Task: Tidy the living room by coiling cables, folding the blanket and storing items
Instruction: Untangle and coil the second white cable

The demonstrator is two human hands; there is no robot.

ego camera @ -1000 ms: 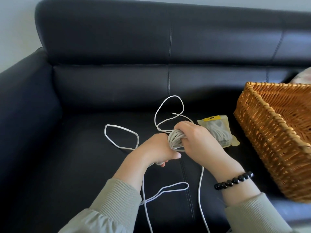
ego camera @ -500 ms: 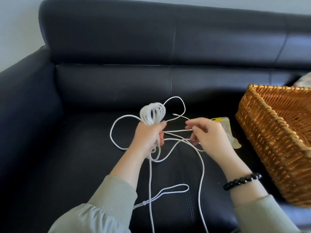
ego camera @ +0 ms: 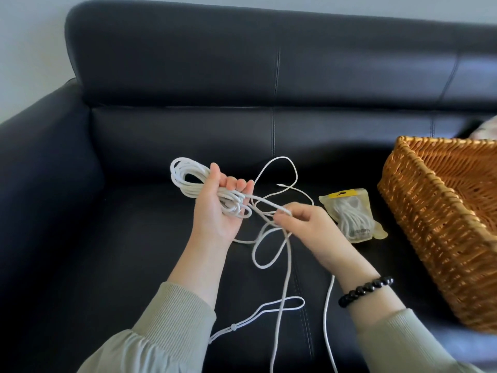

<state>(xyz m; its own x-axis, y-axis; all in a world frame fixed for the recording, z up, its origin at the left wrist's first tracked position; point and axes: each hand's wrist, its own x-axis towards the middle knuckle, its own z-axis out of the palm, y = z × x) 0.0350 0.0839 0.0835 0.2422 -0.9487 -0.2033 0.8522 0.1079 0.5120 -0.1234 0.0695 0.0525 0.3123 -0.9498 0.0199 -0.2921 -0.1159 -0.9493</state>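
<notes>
**Cable being coiled above the sofa seat**

The left hand (ego camera: 220, 211) is facing palm up above the sofa (ego camera: 134, 238), its fingers curling loosely round a bundle of white cable (ego camera: 185, 176) loops lying across the palm. The right hand (ego camera: 309, 227), wearing a black bead bracelet (ego camera: 365, 290), is reaching in from the right and pinching one loose strand between thumb and fingertips. The slack is trailing in loops over the seat. A packet (ego camera: 352, 214) is lying beside a wicker basket (ego camera: 430, 211).

On sofa (ego camera: 134, 238) seat: cable (ego camera: 193, 188), pouch (ego camera: 352, 216) to its right, basket (ego camera: 443, 238) farther right.
</notes>
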